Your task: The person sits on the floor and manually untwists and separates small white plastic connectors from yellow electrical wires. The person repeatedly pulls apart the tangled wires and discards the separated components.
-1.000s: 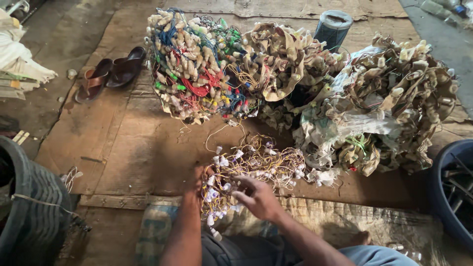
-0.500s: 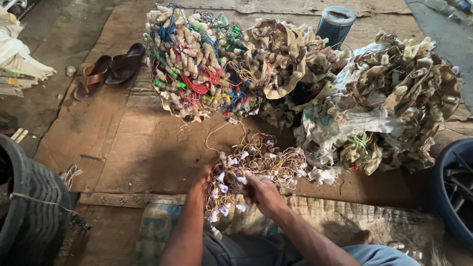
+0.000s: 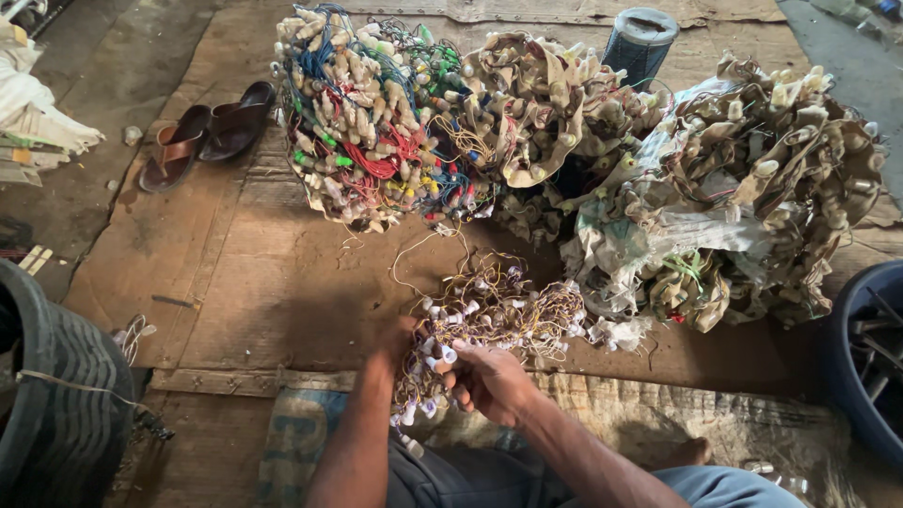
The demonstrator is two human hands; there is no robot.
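The person sits on the floor (image 3: 254, 292) and looks down at a small tangle of thin wires (image 3: 499, 310) with little white caps on them. It lies on the brown mat right in front of the person. The left hand (image 3: 400, 343) is pushed into the near edge of the tangle, and its fingers are hidden by the wires, so one cannot tell if they are closed. The right hand (image 3: 489, 381) is curled, and its fingers pinch some of the wires and white caps.

Behind the tangle sit three big heaps. One is a bundle of bright wires (image 3: 372, 118) in red, blue and green. Next to it is a tan heap (image 3: 546, 113), and to the right a bigger tan heap (image 3: 752, 188). A pair of brown sandals (image 3: 207, 132) lies to the left. A dark tyre (image 3: 56, 395) is at the near left, and a blue tub (image 3: 865, 357) is at the right edge.
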